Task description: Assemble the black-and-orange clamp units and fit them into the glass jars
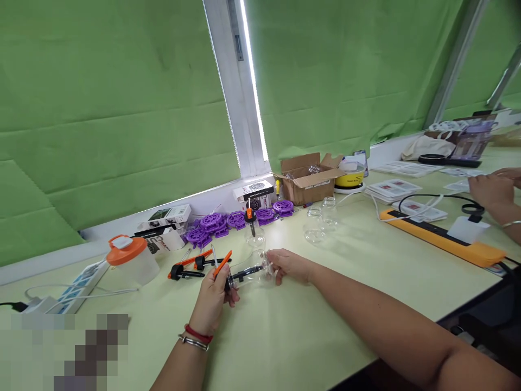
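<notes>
A clear bottle (257, 276) lies nearly sideways between my hands, just over the table, with a black stem inside it. My left hand (215, 290) is closed round the black cap (228, 281) at the bottle's neck; an orange lever (222, 264) sticks up past the thumb. At the bottle's wide base, my right hand (287, 265) grips with bent fingers. Behind it, another clear bottle (255, 237) stands upright, fitted with a black and orange top (250, 215). Loose black caps (178, 272) with orange levers and stems lie left of my left hand.
Purple plastic parts (211, 221) line the window side. Behind stand small boxes (254, 190) and an open carton (311, 182). Two clear bottles (315, 225) stand right, an orange-lidded jug (132, 260) left. A yellow power strip (443, 239) and another person's hand (492, 190) are farther right.
</notes>
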Demonstrator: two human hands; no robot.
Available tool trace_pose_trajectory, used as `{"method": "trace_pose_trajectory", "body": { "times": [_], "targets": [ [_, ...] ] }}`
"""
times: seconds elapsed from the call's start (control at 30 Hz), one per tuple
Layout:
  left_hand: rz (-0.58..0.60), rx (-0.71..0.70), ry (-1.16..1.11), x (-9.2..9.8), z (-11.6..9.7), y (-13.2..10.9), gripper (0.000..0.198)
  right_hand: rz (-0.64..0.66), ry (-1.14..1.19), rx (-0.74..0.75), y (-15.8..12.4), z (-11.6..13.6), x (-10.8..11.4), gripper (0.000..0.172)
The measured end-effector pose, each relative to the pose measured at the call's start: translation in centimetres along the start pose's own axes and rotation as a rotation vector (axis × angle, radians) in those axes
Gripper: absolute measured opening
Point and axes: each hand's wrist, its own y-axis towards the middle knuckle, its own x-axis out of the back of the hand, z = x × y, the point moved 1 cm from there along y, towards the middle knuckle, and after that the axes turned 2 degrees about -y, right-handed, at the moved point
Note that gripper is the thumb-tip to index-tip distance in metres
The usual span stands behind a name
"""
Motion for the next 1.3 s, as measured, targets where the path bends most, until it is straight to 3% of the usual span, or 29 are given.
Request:
{"method": "trace_pose_trajectory", "body": {
  "times": [0.03, 0.13, 0.2, 0.37, 0.53, 0.67, 0.77, 1.0, 1.17, 1.3],
  "targets": [
    [-0.003, 0.009, -0.005, 0.0, 0.0, 0.0, 0.038, 0.005, 0.015, 0.049, -0.2, 0.2, 0.1, 0.06],
    [0.012, 0.02, -0.017, 0.1, 0.0, 0.1, 0.038, 0.032, 0.016, 0.139, -0.8, 0.7, 0.3, 0.083],
    [0.021, 0.017, -0.023, 0.1, 0.0, 0.0, 0.039, 0.035, 0.017, 0.138, -0.9, 0.8, 0.3, 0.082],
    [0.037, -0.017, -0.013, 0.0, -0.1, -0.1, 0.041, 0.035, 0.038, 0.038, -0.2, 0.2, -0.1, 0.061],
    [0.044, -0.03, 0.001, -0.2, 0.0, -0.3, 0.04, 0.011, -0.01, -0.106, 0.3, -0.6, 0.0, 0.075],
    [0.026, -0.021, -0.012, -0.2, -0.2, -0.3, 0.041, 0.024, -0.021, 0.032, -0.5, 0.4, 0.4, 0.069],
    [0.0, -0.005, -0.021, -0.1, -0.2, -0.2, 0.041, 0.033, 0.02, 0.125, -1.1, 1.2, 0.5, 0.085],
    [0.018, -0.088, 0.009, -0.2, 0.0, -0.3, 0.037, 0.024, 0.115, -0.005, -0.2, 0.5, -0.3, 0.045],
    [0.032, -0.071, 0.011, -0.4, 0.0, -0.4, 0.037, -0.006, 0.057, -0.101, 0.4, -0.4, -0.3, 0.056],
    [0.02, -0.022, -0.029, -0.4, -0.3, -0.4, 0.039, -0.055, 0.028, -0.022, -0.2, 0.3, -0.3, 0.057]
  ]
}}
